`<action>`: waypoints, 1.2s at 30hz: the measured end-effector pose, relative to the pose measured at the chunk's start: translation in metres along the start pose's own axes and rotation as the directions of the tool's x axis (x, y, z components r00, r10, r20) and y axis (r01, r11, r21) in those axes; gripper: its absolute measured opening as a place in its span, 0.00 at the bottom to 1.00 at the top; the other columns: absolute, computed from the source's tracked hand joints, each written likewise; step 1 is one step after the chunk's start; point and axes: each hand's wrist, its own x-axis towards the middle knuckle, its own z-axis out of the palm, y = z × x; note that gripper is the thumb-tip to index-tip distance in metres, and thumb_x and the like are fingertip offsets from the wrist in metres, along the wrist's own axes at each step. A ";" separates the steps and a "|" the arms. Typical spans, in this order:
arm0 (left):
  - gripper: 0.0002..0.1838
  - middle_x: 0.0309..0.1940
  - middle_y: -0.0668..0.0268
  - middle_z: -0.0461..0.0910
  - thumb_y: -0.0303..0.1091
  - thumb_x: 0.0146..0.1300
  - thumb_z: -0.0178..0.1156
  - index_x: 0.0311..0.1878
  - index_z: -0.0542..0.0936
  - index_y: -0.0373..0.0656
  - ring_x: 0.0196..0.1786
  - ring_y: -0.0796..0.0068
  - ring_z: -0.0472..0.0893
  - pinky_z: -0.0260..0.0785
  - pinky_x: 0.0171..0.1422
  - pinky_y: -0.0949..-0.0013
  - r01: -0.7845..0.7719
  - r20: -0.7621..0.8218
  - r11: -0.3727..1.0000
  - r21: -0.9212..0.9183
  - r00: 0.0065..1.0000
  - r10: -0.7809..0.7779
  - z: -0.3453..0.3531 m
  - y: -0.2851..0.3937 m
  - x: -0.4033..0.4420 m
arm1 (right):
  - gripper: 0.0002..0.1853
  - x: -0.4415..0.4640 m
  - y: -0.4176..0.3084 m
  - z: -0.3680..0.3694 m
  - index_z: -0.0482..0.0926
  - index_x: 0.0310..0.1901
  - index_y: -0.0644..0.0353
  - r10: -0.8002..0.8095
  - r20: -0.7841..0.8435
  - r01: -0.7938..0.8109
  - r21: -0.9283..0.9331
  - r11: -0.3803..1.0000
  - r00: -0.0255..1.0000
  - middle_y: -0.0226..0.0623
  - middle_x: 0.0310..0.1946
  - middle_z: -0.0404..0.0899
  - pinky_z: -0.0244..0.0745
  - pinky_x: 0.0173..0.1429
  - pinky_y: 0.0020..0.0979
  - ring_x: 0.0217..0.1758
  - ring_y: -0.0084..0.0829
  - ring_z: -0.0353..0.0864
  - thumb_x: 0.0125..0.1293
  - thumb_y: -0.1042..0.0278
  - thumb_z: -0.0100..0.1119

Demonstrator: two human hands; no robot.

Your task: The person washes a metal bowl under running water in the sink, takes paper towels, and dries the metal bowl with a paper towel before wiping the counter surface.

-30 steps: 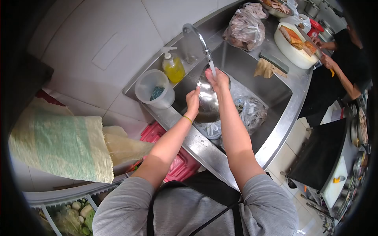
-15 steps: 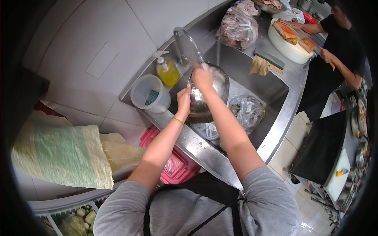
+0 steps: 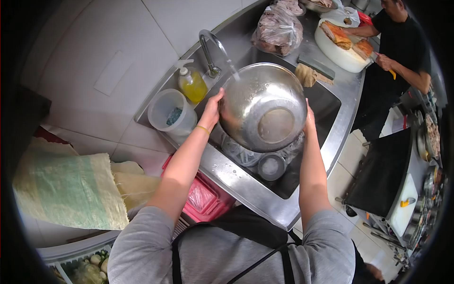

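Note:
A large metal bowl (image 3: 265, 106), its outer bottom facing me, is held tilted over the sink under the faucet (image 3: 211, 47). My left hand (image 3: 213, 109) grips its left rim. On the opposite rim is my right hand (image 3: 309, 117), its fingers partly hidden behind the bowl. Water from the spout reaches the bowl's upper left edge. Below the bowl in the sink lie clear plastic bags (image 3: 241, 152) and a small round container (image 3: 272, 166).
Beside the sink are a soap bottle (image 3: 192, 85), a plastic tub (image 3: 172, 111), a bag of meat (image 3: 279, 29) and a cloth (image 3: 306, 75). A person at right holds a knife at a white container (image 3: 341, 52). A pink crate (image 3: 208, 199) sits below.
The bowl has been raised and turned so its bottom faces me. My right hand has moved from the faucet stream to the bowl's right rim. The small round container has come into fuller view.

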 end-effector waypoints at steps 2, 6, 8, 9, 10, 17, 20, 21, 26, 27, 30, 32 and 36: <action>0.27 0.47 0.62 0.74 0.53 0.60 0.52 0.49 0.73 0.35 0.49 0.72 0.72 0.59 0.56 0.71 0.027 -0.015 0.992 0.120 1.000 -0.025 0.004 -0.022 0.018 | 0.28 -0.020 -0.021 0.000 0.76 0.44 0.65 -0.053 -0.208 0.044 -0.047 0.998 0.977 0.36 0.38 0.77 0.68 0.44 0.28 0.37 0.28 0.74 0.58 0.43 0.52; 0.32 0.49 0.60 0.73 0.59 0.60 0.45 0.51 0.72 0.37 0.49 0.69 0.73 0.63 0.54 0.68 0.126 -0.091 0.948 0.291 0.990 -0.103 0.035 -0.044 0.038 | 0.26 -0.045 -0.052 -0.013 0.78 0.37 0.67 -0.320 -0.222 0.293 -0.146 0.945 0.921 0.33 0.31 0.78 0.69 0.37 0.24 0.31 0.23 0.74 0.58 0.46 0.55; 0.36 0.50 0.58 0.72 0.65 0.58 0.40 0.52 0.72 0.40 0.50 0.65 0.73 0.66 0.51 0.62 0.392 -0.100 0.895 0.214 0.920 -0.379 0.058 -0.034 0.039 | 0.19 -0.063 -0.068 -0.004 0.79 0.31 0.65 -0.395 -0.211 0.346 -0.234 0.908 0.894 0.26 0.23 0.75 0.63 0.30 0.20 0.25 0.17 0.68 0.59 0.52 0.56; 0.36 0.50 0.58 0.72 0.65 0.58 0.40 0.52 0.72 0.40 0.50 0.65 0.73 0.66 0.51 0.62 0.391 -0.100 0.896 0.212 0.920 -0.378 0.061 -0.032 0.039 | 0.19 -0.068 -0.072 -0.002 0.79 0.31 0.65 -0.396 -0.210 0.347 -0.235 0.908 0.894 0.26 0.23 0.75 0.63 0.30 0.20 0.25 0.17 0.68 0.59 0.52 0.56; 0.35 0.50 0.58 0.72 0.64 0.59 0.40 0.50 0.72 0.40 0.49 0.64 0.73 0.67 0.49 0.59 0.387 -0.058 0.904 0.183 0.922 -0.383 0.064 -0.031 0.039 | 0.18 -0.073 -0.074 0.002 0.75 0.23 0.63 -0.492 -0.164 0.412 -0.359 0.837 0.855 0.23 0.18 0.68 0.59 0.27 0.21 0.22 0.16 0.62 0.58 0.54 0.58; 0.08 0.29 0.60 0.74 0.35 0.52 0.54 0.34 0.75 0.42 0.32 0.62 0.74 0.70 0.35 0.60 0.597 -0.139 0.773 0.216 0.802 -0.580 0.002 -0.032 0.064 | 0.21 -0.117 -0.061 0.040 0.65 0.11 0.59 -0.766 0.453 0.773 -0.628 0.088 0.456 0.31 0.08 0.63 0.54 0.22 0.28 0.13 0.26 0.62 0.44 0.57 0.67; 0.09 0.21 0.64 0.68 0.20 0.38 0.55 0.27 0.72 0.41 0.25 0.64 0.71 0.66 0.26 0.64 0.313 -0.289 0.926 0.212 0.925 -0.247 -0.032 -0.040 0.039 | 0.23 -0.125 -0.038 0.042 0.64 0.10 0.60 -0.591 0.570 0.766 -0.630 0.132 0.571 0.35 0.07 0.61 0.54 0.22 0.31 0.13 0.33 0.61 0.48 0.54 0.63; 0.09 0.21 0.64 0.68 0.20 0.38 0.55 0.27 0.72 0.41 0.25 0.64 0.71 0.66 0.26 0.64 0.315 -0.291 0.924 0.217 0.925 -0.246 -0.035 -0.035 0.034 | 0.24 -0.125 -0.029 0.043 0.65 0.10 0.61 -0.533 0.582 0.750 -0.641 0.164 0.614 0.36 0.07 0.61 0.54 0.22 0.32 0.12 0.34 0.61 0.50 0.53 0.61; 0.11 0.29 0.61 0.72 0.14 0.31 0.50 0.14 0.61 0.39 0.30 0.68 0.72 0.63 0.30 0.74 -0.020 -0.311 0.992 0.125 0.949 0.059 0.000 0.000 -0.012 | 0.19 -0.081 0.036 0.071 0.72 0.19 0.64 -0.091 0.373 0.325 -0.635 0.701 0.923 0.35 0.13 0.70 0.62 0.24 0.28 0.17 0.24 0.66 0.59 0.56 0.54; 0.13 0.33 0.59 0.74 0.14 0.30 0.51 0.13 0.58 0.40 0.35 0.67 0.73 0.62 0.34 0.76 -0.118 -0.229 0.979 0.165 0.961 0.154 -0.001 0.001 -0.014 | 0.16 -0.064 0.051 0.087 0.75 0.24 0.64 -0.034 0.369 0.209 -0.444 0.871 0.929 0.34 0.19 0.75 0.66 0.26 0.25 0.20 0.23 0.70 0.60 0.59 0.54; 0.16 0.41 0.60 0.73 0.12 0.32 0.49 0.30 0.72 0.34 0.38 0.74 0.72 0.63 0.44 0.78 -0.250 -0.232 0.876 0.412 0.901 0.366 -0.019 -0.009 -0.009 | 0.14 -0.031 0.066 0.140 0.72 0.44 0.68 0.182 0.364 -0.109 -0.213 0.971 0.914 0.43 0.38 0.76 0.74 0.44 0.28 0.41 0.34 0.78 0.64 0.65 0.46; 0.12 0.44 0.59 0.72 0.14 0.30 0.51 0.21 0.64 0.37 0.46 0.70 0.69 0.62 0.43 0.76 -0.258 -0.234 0.871 0.418 0.896 0.378 -0.006 0.006 -0.026 | 0.15 -0.017 0.072 0.175 0.69 0.46 0.72 0.212 0.380 -0.181 -0.117 0.977 0.900 0.48 0.41 0.75 0.74 0.50 0.32 0.44 0.39 0.77 0.64 0.68 0.44; 0.16 0.48 0.58 0.70 0.15 0.28 0.53 0.12 0.56 0.40 0.52 0.67 0.67 0.60 0.42 0.75 -0.217 -0.216 0.908 0.359 0.927 0.307 -0.026 0.006 -0.028 | 0.15 -0.005 0.046 0.223 0.69 0.47 0.73 0.321 0.562 -0.427 0.065 0.902 0.762 0.49 0.41 0.75 0.73 0.51 0.34 0.44 0.39 0.77 0.63 0.71 0.44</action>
